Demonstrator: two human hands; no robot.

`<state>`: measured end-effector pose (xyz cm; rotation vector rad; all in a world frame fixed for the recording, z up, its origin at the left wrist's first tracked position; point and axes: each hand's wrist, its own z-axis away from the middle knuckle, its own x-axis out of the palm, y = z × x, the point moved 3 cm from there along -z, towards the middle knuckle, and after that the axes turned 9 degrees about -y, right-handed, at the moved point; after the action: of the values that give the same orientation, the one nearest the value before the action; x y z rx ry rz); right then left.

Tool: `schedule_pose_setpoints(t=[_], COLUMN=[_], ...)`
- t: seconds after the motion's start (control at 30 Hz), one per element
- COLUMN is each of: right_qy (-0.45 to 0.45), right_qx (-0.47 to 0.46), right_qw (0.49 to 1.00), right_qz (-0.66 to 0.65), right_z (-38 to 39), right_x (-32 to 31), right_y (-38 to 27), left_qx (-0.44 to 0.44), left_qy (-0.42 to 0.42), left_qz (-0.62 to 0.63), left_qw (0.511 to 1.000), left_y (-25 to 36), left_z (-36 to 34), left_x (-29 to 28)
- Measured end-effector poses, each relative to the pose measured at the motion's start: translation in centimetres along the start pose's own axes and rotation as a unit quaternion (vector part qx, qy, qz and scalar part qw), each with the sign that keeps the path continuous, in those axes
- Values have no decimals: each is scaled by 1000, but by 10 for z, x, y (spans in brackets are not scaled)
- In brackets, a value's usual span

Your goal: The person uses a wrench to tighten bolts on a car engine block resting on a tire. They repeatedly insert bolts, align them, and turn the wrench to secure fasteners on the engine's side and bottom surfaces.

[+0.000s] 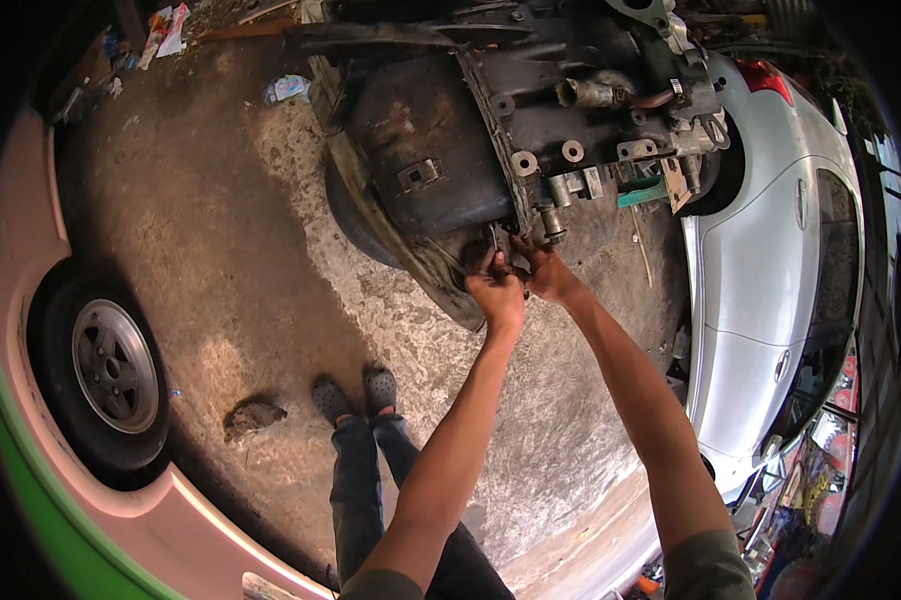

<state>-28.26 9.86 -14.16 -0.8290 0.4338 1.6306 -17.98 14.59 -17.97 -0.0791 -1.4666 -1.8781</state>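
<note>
A dark, greasy engine (611, 130) fills the top middle, with its black oil pan (421, 150) toward the left. Both my arms reach up to its near edge, below the flange (493, 125) beside the pan. My left hand (497, 288) is closed, fingers curled together around something too small and dark to make out. Close against it, my right hand (547, 272) has its fingers bent in at the same spot, their tips partly hidden by the engine's edge. A short metal pipe stub (552, 224) juts out just above my right hand.
A silver car (761, 280) stands close on the right. At left is a pink and green vehicle (56, 200) with a wheel (116, 365). A dark lump (255, 418) lies on the stained concrete floor (231, 250). Litter (289, 88) lies near the engine.
</note>
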Motion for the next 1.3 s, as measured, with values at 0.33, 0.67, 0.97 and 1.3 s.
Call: schedule_pose_setpoints(t=[0.33,0.67,0.97,1.3], right_qy=[-8,29,17,-11], right_qx=[-2,23,16,38], right_qw=[999,999,1000,999], right_qz=[-37,-6,-13,8], right_z=[2,6,5,3], right_x=[-4,-8,-9,-8], right_y=[-3,-14,-15,-13], left_qx=[-262,-332,-330,-332], left_qy=[-118,-180,-173,-115], left_qz=[117,97,84,115], left_qw=[951,921,924,929], left_y=[57,115,118,129], left_z=[6,-28,-31,-25], left_x=[-13,-30,-20,-8])
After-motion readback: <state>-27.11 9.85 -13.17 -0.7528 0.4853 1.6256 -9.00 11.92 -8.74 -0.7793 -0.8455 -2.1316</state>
